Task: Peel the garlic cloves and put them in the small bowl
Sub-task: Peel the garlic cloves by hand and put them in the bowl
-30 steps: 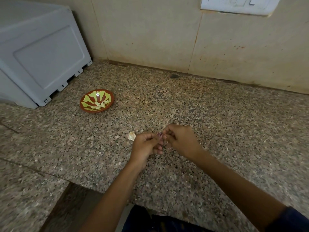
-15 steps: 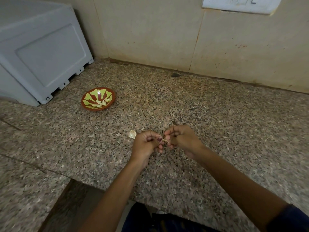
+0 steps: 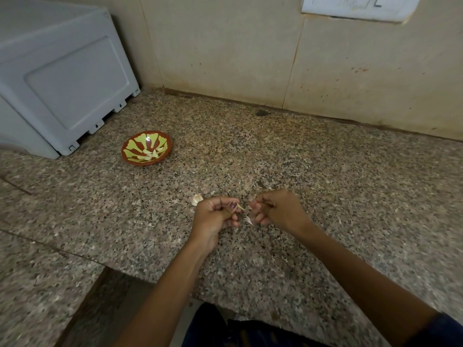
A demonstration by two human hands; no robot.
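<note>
Curled fingers [image 3: 226,222] of the left hand [image 3: 213,219], a little below the middle of the frame, pinch a small pale garlic clove [image 3: 240,207] between thumb and forefinger, its tip poking out toward the right. Just right of it we see the right hand [image 3: 278,209], fingers curled tight as well, pinching what seems to be a thin scrap of papery skin [image 3: 249,208]; the piece is too small and blurred for us to be sure. The two hands stand close but apart, a narrow gap between them. Under that gap a white flake of peel [image 3: 249,219] shows, and we cannot tell whether it lies on the counter or hangs from the fingers.

Both forearms reach up from the bottom edge over the speckled brown granite countertop [image 3: 325,176]. Just beside the left hand, on its upper left, a whole unpeeled pale garlic clove [image 3: 197,199] rests on the stone.

Farther up and left sits the small round red-brown bowl with yellow-green petal pattern [image 3: 132,156], well apart from the hands, with several peeled pale cloves [image 3: 151,154] lying inside. Beyond it, in the upper left of the frame, stands a large grey plastic appliance casing [image 3: 62,78]. A beige tiled wall [image 3: 225,46] closes the back, with a white switch plate [image 3: 358,7] at the top right.
</note>
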